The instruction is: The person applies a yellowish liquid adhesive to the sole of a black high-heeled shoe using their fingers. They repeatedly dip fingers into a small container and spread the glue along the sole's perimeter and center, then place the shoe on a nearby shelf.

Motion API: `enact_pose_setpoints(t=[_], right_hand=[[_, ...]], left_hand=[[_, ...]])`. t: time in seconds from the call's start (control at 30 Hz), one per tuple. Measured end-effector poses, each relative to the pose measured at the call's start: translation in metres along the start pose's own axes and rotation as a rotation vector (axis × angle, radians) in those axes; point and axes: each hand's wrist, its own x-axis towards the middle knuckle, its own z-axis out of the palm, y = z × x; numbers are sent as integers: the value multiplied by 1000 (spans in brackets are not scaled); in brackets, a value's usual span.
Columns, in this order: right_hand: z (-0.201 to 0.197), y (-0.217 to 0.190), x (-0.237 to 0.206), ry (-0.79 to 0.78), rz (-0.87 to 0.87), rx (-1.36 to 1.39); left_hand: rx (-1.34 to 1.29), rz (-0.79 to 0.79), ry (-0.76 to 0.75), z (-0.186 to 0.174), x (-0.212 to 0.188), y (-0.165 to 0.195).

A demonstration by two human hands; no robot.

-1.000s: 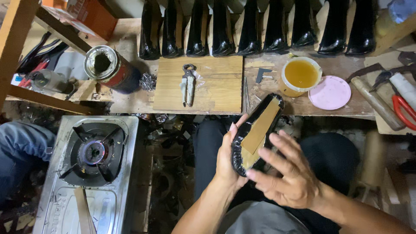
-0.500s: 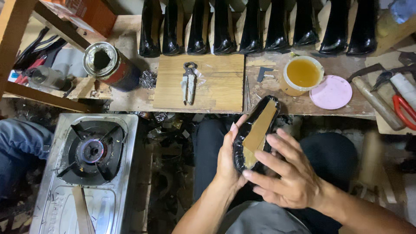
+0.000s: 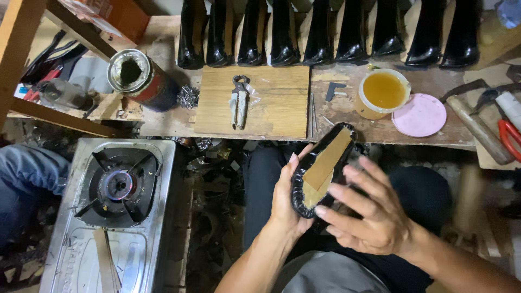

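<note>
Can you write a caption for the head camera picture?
Two hands, left hand and right hand, hold an upturned black shoe.

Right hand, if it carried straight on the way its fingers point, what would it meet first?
The right hand points up and left, fingertips at the upturned black shoe that the left hand holds. It would probably press the tan insole first, though whether they already touch is unclear.

A lit gas stove (image 3: 116,187) sits at the left; pincers (image 3: 239,101) lie on a wooden board (image 3: 271,103), near a glue tub (image 3: 381,92), pink lid (image 3: 419,115) and open can (image 3: 140,78).
</note>
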Motion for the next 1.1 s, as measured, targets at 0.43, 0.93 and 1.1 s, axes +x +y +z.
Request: enact_pose_setpoints(t=[0.43,0.93,1.1], right_hand=[[-24,49,-16,-17,436,-147],[-2,177,-41,-58,620,-331],[-4,97,-23,93,641,107]], left_hand=[[-54,107,-245,-7,-9,3],[219,160,-208,-45,-6,4],[337,194,-106,-49,-1,-4]])
